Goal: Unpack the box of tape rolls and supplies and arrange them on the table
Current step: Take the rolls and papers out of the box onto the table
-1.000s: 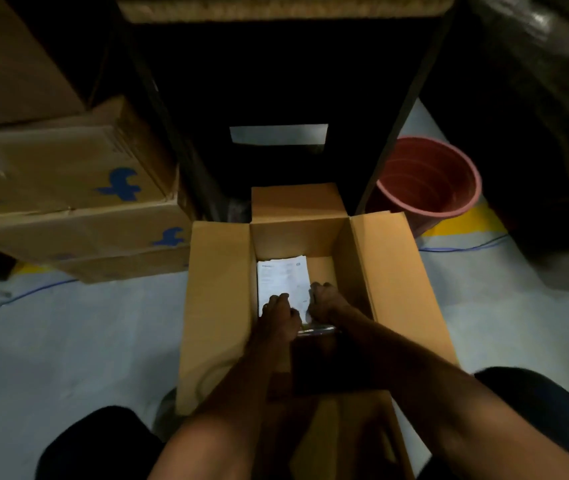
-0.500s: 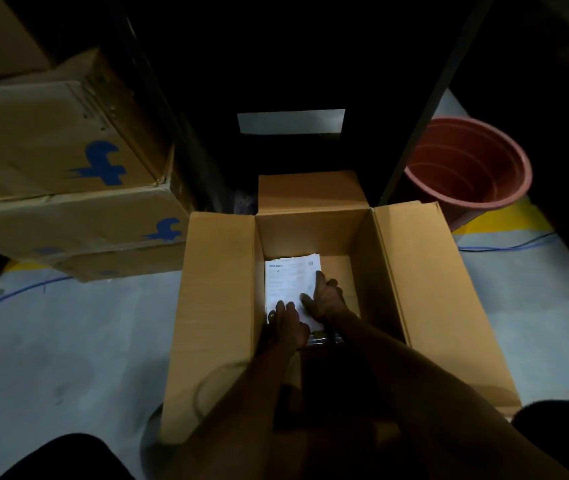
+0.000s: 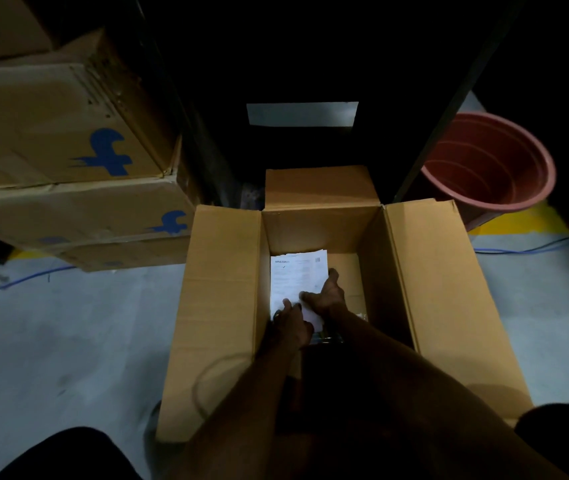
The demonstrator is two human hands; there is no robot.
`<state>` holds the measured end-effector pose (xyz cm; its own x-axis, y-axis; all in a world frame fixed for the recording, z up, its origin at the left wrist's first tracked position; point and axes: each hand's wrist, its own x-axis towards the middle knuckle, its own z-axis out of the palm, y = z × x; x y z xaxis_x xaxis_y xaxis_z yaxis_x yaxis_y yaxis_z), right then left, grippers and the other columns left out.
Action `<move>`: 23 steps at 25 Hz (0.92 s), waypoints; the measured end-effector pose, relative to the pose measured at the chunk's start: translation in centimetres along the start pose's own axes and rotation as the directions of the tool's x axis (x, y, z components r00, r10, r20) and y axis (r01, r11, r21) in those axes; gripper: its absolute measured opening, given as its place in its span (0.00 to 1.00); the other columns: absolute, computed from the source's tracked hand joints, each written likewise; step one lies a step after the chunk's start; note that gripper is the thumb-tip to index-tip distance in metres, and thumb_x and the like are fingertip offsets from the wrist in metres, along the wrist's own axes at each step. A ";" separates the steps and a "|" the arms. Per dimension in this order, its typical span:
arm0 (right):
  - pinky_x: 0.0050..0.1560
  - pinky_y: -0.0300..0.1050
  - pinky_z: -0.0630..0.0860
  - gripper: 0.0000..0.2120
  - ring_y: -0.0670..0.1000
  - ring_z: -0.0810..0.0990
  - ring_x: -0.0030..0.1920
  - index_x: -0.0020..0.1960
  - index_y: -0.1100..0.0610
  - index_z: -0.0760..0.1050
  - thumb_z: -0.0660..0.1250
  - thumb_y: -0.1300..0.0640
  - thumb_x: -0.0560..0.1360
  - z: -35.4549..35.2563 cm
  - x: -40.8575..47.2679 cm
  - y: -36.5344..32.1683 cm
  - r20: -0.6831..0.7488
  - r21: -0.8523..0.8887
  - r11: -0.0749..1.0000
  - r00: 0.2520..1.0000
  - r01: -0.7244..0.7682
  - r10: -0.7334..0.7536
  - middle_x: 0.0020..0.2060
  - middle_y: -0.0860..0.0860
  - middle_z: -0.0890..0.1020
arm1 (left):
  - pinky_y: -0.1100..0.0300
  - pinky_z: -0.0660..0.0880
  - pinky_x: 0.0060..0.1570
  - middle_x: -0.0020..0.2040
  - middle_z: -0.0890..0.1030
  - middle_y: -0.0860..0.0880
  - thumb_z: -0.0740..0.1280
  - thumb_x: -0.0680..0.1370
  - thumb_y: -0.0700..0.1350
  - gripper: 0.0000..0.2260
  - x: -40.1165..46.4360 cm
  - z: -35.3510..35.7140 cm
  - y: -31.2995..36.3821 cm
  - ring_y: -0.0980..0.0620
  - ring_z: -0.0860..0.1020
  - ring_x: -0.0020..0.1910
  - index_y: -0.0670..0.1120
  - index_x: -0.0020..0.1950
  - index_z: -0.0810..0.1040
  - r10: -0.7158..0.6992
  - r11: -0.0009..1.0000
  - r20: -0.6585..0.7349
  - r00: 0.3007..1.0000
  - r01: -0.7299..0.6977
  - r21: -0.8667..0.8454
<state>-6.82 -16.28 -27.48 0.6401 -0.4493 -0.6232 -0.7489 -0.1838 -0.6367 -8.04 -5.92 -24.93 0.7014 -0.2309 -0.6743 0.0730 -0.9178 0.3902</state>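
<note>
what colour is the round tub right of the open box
Reddish-brown; the tub shows best in the head view, the only one.

Dim all round; my view near black up top. White paper (image 3: 297,282) in box (image 3: 220,306) glares, washed out. My forearms shadowed. Wide-angle bend at edges.

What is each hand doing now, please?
Left hand: fingers on the white printed paper sheet inside the open brown cardboard box; a grip cannot be told.
Right hand: open, spread flat on the sheet.
</note>
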 end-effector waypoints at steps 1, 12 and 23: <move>0.63 0.57 0.76 0.36 0.60 0.74 0.63 0.69 0.52 0.58 0.75 0.59 0.69 -0.1 0.0 0.1 0.007 0.003 1.000 1.000 0.001 -0.001 0.62 0.56 0.74 | 0.45 0.67 0.70 0.70 0.69 0.42 0.65 0.79 0.55 0.24 0.1 0.1 0.1 0.40 0.70 0.68 0.45 0.71 0.68 -0.005 1.000 -0.003 1.000 0.004 -0.008; 0.61 0.54 0.77 0.20 0.59 0.76 0.61 0.65 0.57 0.65 0.65 0.63 0.74 -2.6 -2.3 -0.4 -0.045 -0.018 0.996 0.995 0.092 -0.092 0.61 0.57 0.77 | 0.49 0.67 0.68 0.72 0.65 0.42 0.62 0.80 0.47 0.24 -1.5 -0.4 0.6 0.41 0.67 0.69 0.48 0.75 0.62 0.064 0.997 -0.255 0.965 -0.074 -0.030; 0.55 0.49 0.79 0.25 0.55 0.78 0.60 0.67 0.56 0.67 0.70 0.61 0.72 -11.8 -6.5 -3.4 0.067 -0.060 0.988 0.989 0.139 -0.135 0.61 0.52 0.78 | 0.50 0.69 0.65 0.74 0.65 0.42 0.60 0.82 0.52 0.30 -5.2 -4.3 5.4 0.40 0.70 0.69 0.48 0.80 0.50 -0.085 0.830 -0.289 0.953 -0.093 -0.550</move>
<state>-10.45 -23.04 -15.96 0.7452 -0.3612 -0.5606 -0.6618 -0.2967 -0.6885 -8.21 -8.30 -16.65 0.8677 -0.0488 -0.4947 0.3852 -0.5629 0.7313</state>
